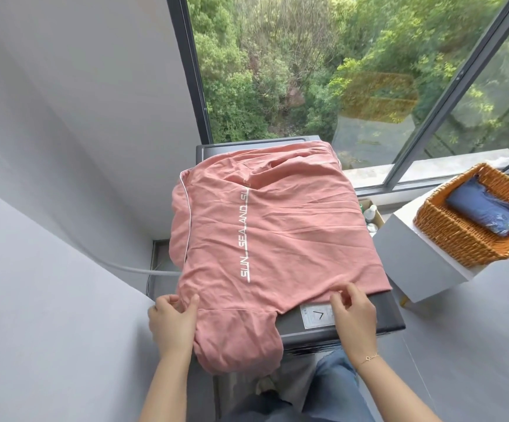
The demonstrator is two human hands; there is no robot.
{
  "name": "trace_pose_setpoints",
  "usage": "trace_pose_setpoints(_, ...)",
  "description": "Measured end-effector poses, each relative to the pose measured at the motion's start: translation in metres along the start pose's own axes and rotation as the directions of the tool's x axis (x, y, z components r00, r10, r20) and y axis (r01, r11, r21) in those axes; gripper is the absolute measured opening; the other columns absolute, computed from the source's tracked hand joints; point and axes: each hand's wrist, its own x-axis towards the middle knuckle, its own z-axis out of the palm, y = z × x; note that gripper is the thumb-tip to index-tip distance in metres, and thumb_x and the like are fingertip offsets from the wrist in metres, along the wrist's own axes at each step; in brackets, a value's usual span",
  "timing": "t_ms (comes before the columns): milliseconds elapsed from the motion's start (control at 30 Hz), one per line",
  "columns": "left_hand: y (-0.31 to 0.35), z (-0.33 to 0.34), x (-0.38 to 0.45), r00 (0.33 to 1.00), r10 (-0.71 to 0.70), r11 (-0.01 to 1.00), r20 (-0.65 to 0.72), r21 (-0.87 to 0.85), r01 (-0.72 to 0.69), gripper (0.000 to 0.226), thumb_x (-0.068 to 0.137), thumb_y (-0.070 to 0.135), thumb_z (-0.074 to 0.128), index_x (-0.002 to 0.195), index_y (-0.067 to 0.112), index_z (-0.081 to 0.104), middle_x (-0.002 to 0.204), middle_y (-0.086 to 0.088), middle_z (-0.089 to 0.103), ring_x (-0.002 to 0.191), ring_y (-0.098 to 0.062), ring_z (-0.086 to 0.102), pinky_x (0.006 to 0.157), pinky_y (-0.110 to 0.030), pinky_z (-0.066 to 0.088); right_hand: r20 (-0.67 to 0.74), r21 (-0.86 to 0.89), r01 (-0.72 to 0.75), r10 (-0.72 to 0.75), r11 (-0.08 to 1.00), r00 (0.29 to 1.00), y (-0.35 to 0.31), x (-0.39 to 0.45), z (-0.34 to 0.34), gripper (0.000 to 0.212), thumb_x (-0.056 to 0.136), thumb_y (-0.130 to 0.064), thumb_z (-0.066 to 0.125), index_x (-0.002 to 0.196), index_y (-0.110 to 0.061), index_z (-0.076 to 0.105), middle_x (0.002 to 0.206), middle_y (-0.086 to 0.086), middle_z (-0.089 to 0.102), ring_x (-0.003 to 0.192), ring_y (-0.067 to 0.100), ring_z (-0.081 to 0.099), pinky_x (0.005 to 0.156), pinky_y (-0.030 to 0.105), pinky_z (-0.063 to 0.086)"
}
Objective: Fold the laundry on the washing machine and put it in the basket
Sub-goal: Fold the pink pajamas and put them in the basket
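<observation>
A pink T-shirt (277,226) with white lettering lies spread over the top of the dark washing machine (381,315). One sleeve hangs over the near edge. My left hand (172,321) grips the shirt's cloth at its near left corner, thumb on top. My right hand (352,312) pinches the shirt's near edge with its fingertips, beside a white label on the machine. A wicker basket (460,236) stands at the right on a white box and holds a folded blue garment (487,211).
The white box (423,257) under the basket sits close to the machine's right side. A window (338,71) with dark frames runs behind. A grey wall and a white hose (131,268) are on the left. Bottles (370,213) stand in a carton between machine and box.
</observation>
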Motion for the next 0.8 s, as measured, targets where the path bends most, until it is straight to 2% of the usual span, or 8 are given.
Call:
trace_pose_setpoints(67, -0.008, 0.001, 0.0, 0.995, -0.015, 0.999, 0.101, 0.03, 0.012, 0.02, 0.088, 0.026, 0.067, 0.083, 0.008, 0.058, 0.093, -0.011, 0.062, 0.096, -0.033, 0.059, 0.079, -0.037, 0.043, 0.116, -0.001, -0.16, 0.159, 0.987, 0.98, -0.007, -0.004, -0.001, 0.008, 0.086, -0.018, 0.063, 0.08, -0.015, 0.06, 0.065, 0.0, 0.061, 0.07, 0.019, 0.057, 0.069, 0.036, 0.043)
trace_pose_setpoints(133, -0.01, 0.001, 0.003, 0.985, -0.031, 0.999, 0.169, 0.04, 0.024, 0.022, 0.092, 0.026, 0.06, 0.078, 0.009, 0.058, 0.088, -0.011, 0.065, 0.089, -0.033, 0.06, 0.071, -0.034, 0.041, 0.185, -0.031, -0.241, 0.243, 0.97, 0.952, -0.008, -0.001, 0.002, 0.019, 0.087, -0.032, 0.065, 0.082, -0.014, 0.06, 0.066, -0.001, 0.065, 0.069, 0.018, 0.061, 0.069, 0.034, 0.047)
trace_pose_setpoints(200, -0.007, -0.001, 0.003, 0.986, -0.009, 0.999, 0.167, 0.048, 0.001, 0.022, 0.095, 0.025, 0.056, 0.081, 0.009, 0.056, 0.089, -0.013, 0.064, 0.086, -0.031, 0.059, 0.069, -0.033, 0.037, 0.202, -0.029, -0.287, 0.287, 0.957, 0.936, -0.009, 0.006, 0.005, 0.031, 0.087, -0.038, 0.063, 0.076, -0.01, 0.057, 0.054, 0.002, 0.063, 0.048, 0.017, 0.057, 0.054, 0.029, 0.045)
trace_pose_setpoints(300, -0.005, -0.009, -0.002, 0.982, -0.014, 0.998, 0.186, 0.061, 0.003, 0.021, 0.095, 0.026, 0.056, 0.087, 0.007, 0.054, 0.082, -0.008, 0.062, 0.086, -0.027, 0.058, 0.068, -0.03, 0.033, 0.272, 0.012, -0.359, 0.342, 0.933, 0.899, -0.01, 0.017, 0.001, 0.032, 0.092, -0.028, 0.06, 0.073, -0.005, 0.049, 0.045, 0.008, 0.058, 0.027, 0.014, 0.044, 0.032, 0.019, 0.031)
trace_pose_setpoints(500, -0.007, -0.009, -0.004, 0.926, -0.141, 0.983, 0.351, 0.162, 0.088, 0.052, 0.08, 0.052, 0.069, 0.095, 0.005, 0.054, 0.091, -0.007, 0.062, 0.091, -0.027, 0.062, 0.067, -0.03, 0.039, 0.408, 0.193, -0.537, 0.43, 0.822, 0.805, -0.01, 0.018, -0.006, 0.022, 0.096, -0.01, 0.052, 0.077, 0.0, 0.049, 0.049, 0.014, 0.062, 0.033, 0.017, 0.055, 0.03, 0.019, 0.04)
trace_pose_setpoints(567, -0.004, -0.01, -0.01, 0.95, -0.109, 0.988, 0.293, 0.136, 0.071, 0.037, 0.084, 0.036, 0.071, 0.097, 0.006, 0.053, 0.093, -0.007, 0.06, 0.092, -0.025, 0.059, 0.07, -0.029, 0.036, 0.492, 0.311, -0.661, 0.479, 0.683, 0.727, -0.01, 0.011, -0.01, 0.017, 0.094, -0.006, 0.052, 0.084, 0.005, 0.058, 0.063, 0.018, 0.069, 0.049, 0.021, 0.067, 0.043, 0.022, 0.053)
trace_pose_setpoints(700, -0.005, -0.012, -0.018, 0.957, -0.117, 0.993, 0.264, 0.024, 0.115, 0.026, 0.086, 0.022, 0.07, 0.096, 0.006, 0.053, 0.092, -0.01, 0.06, 0.086, -0.023, 0.056, 0.072, -0.031, 0.04, 0.705, 0.48, -0.85, 0.48, 0.219, 0.522, -0.008, 0.0, -0.02, 0.022, 0.095, -0.009, 0.05, 0.102, 0.01, 0.059, 0.091, 0.024, 0.071, 0.073, 0.027, 0.073, 0.06, 0.028, 0.06)
trace_pose_setpoints(800, -0.003, -0.011, -0.023, 0.905, -0.211, 0.946, 0.369, -0.157, 0.285, 0.038, 0.072, 0.029, 0.077, 0.094, 0.004, 0.061, 0.087, -0.014, 0.067, 0.079, -0.027, 0.061, 0.071, -0.036, 0.049, 0.727, 0.54, -0.84, 0.474, 0.054, 0.497, -0.013, 0.001, -0.022, 0.025, 0.094, -0.012, 0.054, 0.102, 0.011, 0.058, 0.101, 0.026, 0.066, 0.084, 0.033, 0.07, 0.063, 0.035, 0.06)
